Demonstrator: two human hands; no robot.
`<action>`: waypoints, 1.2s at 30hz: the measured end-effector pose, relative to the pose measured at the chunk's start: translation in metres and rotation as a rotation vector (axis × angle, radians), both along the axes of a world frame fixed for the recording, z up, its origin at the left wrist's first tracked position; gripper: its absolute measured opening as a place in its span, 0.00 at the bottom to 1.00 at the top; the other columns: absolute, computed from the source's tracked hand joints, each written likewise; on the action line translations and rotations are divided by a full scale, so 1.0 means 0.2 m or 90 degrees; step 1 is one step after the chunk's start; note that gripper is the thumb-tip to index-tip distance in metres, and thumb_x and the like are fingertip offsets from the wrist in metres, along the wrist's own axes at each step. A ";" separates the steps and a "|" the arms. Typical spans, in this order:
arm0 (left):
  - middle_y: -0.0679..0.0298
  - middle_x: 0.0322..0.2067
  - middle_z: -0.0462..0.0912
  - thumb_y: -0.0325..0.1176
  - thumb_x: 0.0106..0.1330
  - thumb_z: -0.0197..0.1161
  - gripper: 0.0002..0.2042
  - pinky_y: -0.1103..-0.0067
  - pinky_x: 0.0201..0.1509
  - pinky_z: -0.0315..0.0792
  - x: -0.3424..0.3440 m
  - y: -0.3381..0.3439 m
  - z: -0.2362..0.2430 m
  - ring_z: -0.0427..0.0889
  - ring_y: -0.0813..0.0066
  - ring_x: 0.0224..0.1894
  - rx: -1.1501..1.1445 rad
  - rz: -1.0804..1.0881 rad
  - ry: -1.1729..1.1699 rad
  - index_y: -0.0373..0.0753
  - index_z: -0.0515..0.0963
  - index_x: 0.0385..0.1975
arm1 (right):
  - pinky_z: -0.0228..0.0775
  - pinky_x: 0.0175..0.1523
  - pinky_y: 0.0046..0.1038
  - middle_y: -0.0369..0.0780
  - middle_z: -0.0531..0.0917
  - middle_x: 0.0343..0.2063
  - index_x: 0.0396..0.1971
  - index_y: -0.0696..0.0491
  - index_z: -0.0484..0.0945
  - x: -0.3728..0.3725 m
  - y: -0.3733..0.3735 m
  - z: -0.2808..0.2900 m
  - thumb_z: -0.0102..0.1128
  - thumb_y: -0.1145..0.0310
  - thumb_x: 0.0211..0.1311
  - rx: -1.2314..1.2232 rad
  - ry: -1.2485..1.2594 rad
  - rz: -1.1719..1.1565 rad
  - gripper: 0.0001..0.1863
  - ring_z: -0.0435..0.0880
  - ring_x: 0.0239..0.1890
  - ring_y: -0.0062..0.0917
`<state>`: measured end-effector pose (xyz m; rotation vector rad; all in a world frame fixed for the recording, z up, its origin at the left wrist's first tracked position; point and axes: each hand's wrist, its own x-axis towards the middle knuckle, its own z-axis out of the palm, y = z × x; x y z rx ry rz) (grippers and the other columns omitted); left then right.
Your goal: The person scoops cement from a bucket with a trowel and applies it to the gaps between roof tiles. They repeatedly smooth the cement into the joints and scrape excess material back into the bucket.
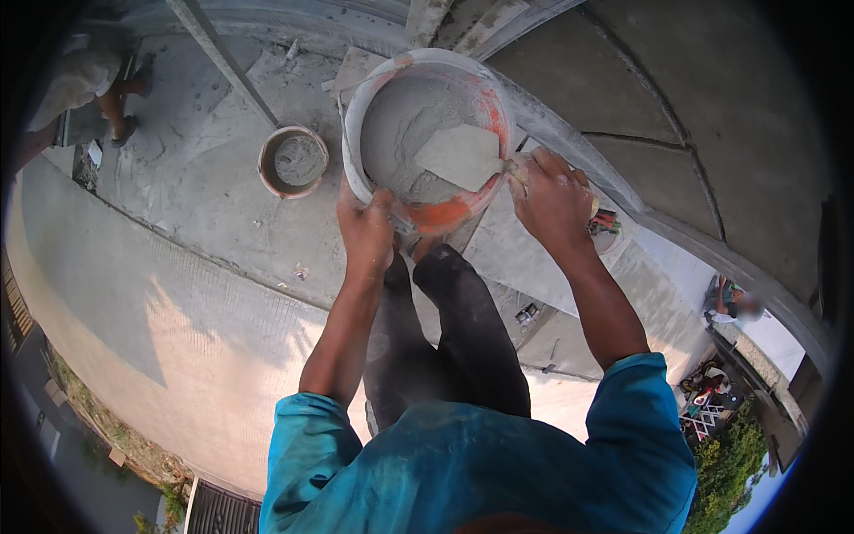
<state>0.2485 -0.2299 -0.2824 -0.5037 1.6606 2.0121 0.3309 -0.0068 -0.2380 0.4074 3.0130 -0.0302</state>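
Note:
My left hand [366, 224] is closed on the near left rim of a large bucket [438, 57], whose pale wall shows orange-red patches inside. Soft grey mortar [396, 120] lies in the bucket. In my right hand [553, 198] is the handle of a trowel [461, 155]. Its flat, mortar-coated blade reaches over the bucket's right rim and rests on or just above the mortar; I cannot tell which. My right thumb and fingers wrap the handle beside the bucket.
A smaller bucket [294, 162] with grey mix stands to the left, near a slanting pole [222, 62]. Small tools with red and green handles [605, 222] sit beyond my right wrist. One person [98, 76] is far left, another [731, 303] far right. A grey wall [640, 107] rises at upper right.

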 end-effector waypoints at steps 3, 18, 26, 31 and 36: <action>0.60 0.32 0.78 0.18 0.57 0.52 0.25 0.78 0.30 0.74 -0.03 0.00 0.02 0.79 0.74 0.28 -0.003 0.019 0.008 0.30 0.68 0.58 | 0.70 0.42 0.38 0.31 0.80 0.36 0.41 0.47 0.84 0.09 0.01 0.07 0.69 0.62 0.53 -0.031 0.083 -0.017 0.15 0.81 0.41 0.26; 0.61 0.27 0.74 0.19 0.59 0.52 0.14 0.76 0.15 0.72 -0.06 -0.22 -0.08 0.77 0.71 0.20 -0.048 0.099 -0.079 0.31 0.70 0.46 | 0.70 0.37 0.24 0.35 0.81 0.31 0.45 0.57 0.81 -0.26 0.51 0.23 0.70 0.61 0.60 -0.690 -0.159 -0.203 0.19 0.76 0.30 0.19; 0.61 0.29 0.75 0.18 0.59 0.51 0.15 0.75 0.23 0.74 -0.05 -0.36 0.11 0.78 0.71 0.26 -0.047 0.037 -0.072 0.30 0.71 0.47 | 0.72 0.42 0.32 0.35 0.80 0.28 0.46 0.51 0.82 -0.36 0.40 0.99 0.64 0.57 0.62 -0.323 0.093 -0.266 0.18 0.81 0.35 0.25; 0.61 0.41 0.75 0.18 0.58 0.53 0.21 0.77 0.46 0.72 -0.05 -0.32 0.31 0.76 0.74 0.42 -0.022 -0.022 -0.016 0.29 0.70 0.54 | 0.72 0.55 0.44 0.37 0.82 0.45 0.47 0.44 0.82 -0.06 0.02 0.95 0.63 0.57 0.62 -0.101 -0.166 -0.171 0.15 0.81 0.52 0.37; 0.58 0.39 0.79 0.17 0.57 0.51 0.30 0.78 0.37 0.77 -0.03 -0.24 0.42 0.81 0.73 0.38 0.010 -0.015 0.081 0.30 0.64 0.65 | 0.71 0.51 0.42 0.37 0.81 0.45 0.44 0.48 0.82 0.05 -0.22 0.64 0.66 0.61 0.59 0.006 -0.076 -0.039 0.14 0.81 0.48 0.34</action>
